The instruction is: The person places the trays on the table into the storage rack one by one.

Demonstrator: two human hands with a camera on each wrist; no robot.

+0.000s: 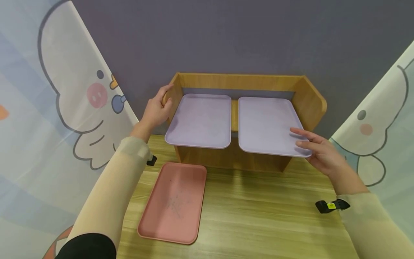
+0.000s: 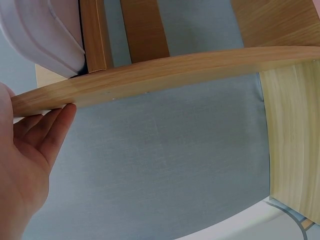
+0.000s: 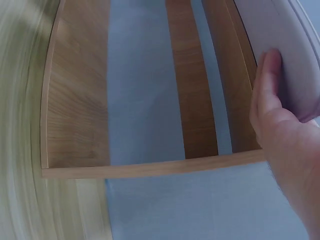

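A wooden desktop shelf (image 1: 240, 81) stands at the back of the table, two pale purple trays lying side by side on its upper board. My left hand (image 1: 157, 109) grips the upper edge of the shelf's left side panel (image 2: 175, 70), beside the left purple tray (image 1: 203, 120). At the front right corner of the right purple tray (image 1: 268, 124), my right hand (image 1: 323, 153) holds the rim, with thumb and forefinger above. Other fingers reach under that tray in the right wrist view. Both trays jut out past the board's front edge.
A pink tray (image 1: 176, 205) with grey scuff marks lies on the wood-grain table (image 1: 252, 212), front left of the shelf. Behind stands a grey fabric wall (image 1: 233, 36). Cartoon-printed curtains (image 1: 26, 154) hang at both sides.
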